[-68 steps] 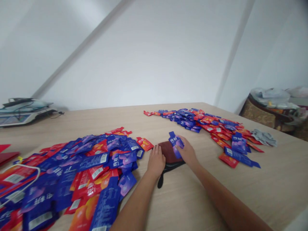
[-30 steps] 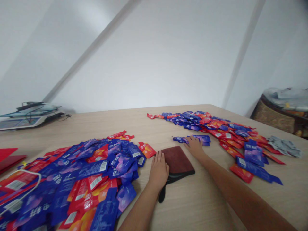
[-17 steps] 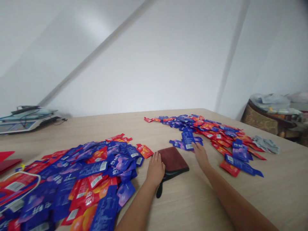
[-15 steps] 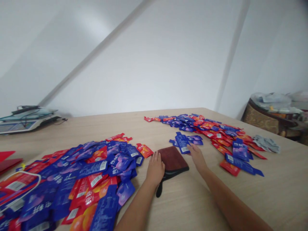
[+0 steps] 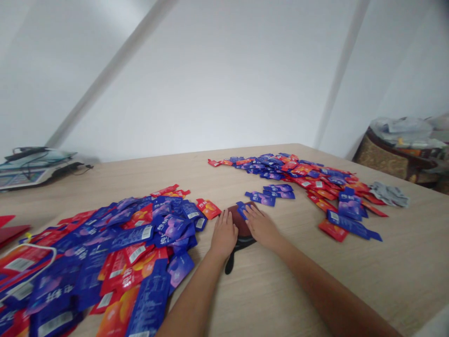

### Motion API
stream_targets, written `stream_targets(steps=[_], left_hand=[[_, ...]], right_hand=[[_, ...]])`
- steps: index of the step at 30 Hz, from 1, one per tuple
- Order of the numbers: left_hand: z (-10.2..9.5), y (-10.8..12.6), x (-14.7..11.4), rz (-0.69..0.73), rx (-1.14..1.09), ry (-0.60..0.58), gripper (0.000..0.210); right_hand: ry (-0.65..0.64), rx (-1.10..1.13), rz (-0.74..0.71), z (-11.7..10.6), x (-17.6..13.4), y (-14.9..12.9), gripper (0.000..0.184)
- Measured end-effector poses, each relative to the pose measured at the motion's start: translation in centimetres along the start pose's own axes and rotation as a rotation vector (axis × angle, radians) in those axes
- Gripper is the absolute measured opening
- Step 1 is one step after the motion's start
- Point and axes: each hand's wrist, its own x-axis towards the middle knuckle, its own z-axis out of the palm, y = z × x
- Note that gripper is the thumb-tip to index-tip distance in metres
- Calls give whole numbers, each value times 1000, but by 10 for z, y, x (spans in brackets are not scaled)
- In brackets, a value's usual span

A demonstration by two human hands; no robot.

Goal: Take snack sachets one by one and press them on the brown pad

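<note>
Nearest to me, a broad heap of sachets (image 5: 140, 234), blue-purple and red-orange, covers the left part of the desk (image 5: 273, 295). Its members overlap at many angles, several with barcodes facing up. A looped white cord (image 5: 54, 255) lies across the heap's outer left side.

Centre: a black strap (image 5: 229, 263) extends towards me from a brown pad (image 5: 242, 235) lying on the desk between my two hands. My left grip (image 5: 225, 234) is unclosed, its fingers laid straight along the pad's left edge. My right grip (image 5: 258, 225) is likewise unclosed, laid flat with extended fingers over a blue sachet (image 5: 240, 206). This sachet rests on the far part of the pad, its narrow end showing beyond my fingertips and the remainder hidden beneath them.

Just beyond my left fingertips, a single red-orange sachet (image 5: 208, 208) lies at the edge of the near heap. Beyond the pad, a small group of blue-purple sachets (image 5: 261, 198) lies loose on the desk.

Farther off, to the right, a second mixed pile (image 5: 296, 171) runs obliquely across the desk, with a crumpled grey cloth item (image 5: 389, 194) at its right side. At far left stands a scale-like device (image 5: 26, 177) with things on top; behind everything rises a pale wall (image 5: 224, 84).
</note>
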Motion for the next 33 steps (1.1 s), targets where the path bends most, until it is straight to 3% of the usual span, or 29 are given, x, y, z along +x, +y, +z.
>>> stream_targets(steps=[7,11,13,17,21,25,28,33], left_hand=[[-1,0,-1,-6,-12,-7,49],[0,-1,-1,-11,-8,3,49],[1,-1,-1,-18,-6,6,49],[2,-2,-1,-12,-11,11,49],[1,-1,-1,-13,-5,-2,51],[0,-1,-1,-1,-5,-7,51],[0,-1,0,-1,-5,-8,50],[1,-1,-1,7,-2,-3,49]], right_hand=[[-38,-142,170,-21,-12,8,45],[-83,-100,248,-31,-21,20,39],[-18,-3,329,-35,-21,28,49],[292,364,359,-35,-12,37,58],[321,596,252,-18,-2,25,55],[284,361,93,-2,-6,1,52],[152,183,-26,3,-13,-17,49],[42,-7,-16,-1,-13,-20,48]])
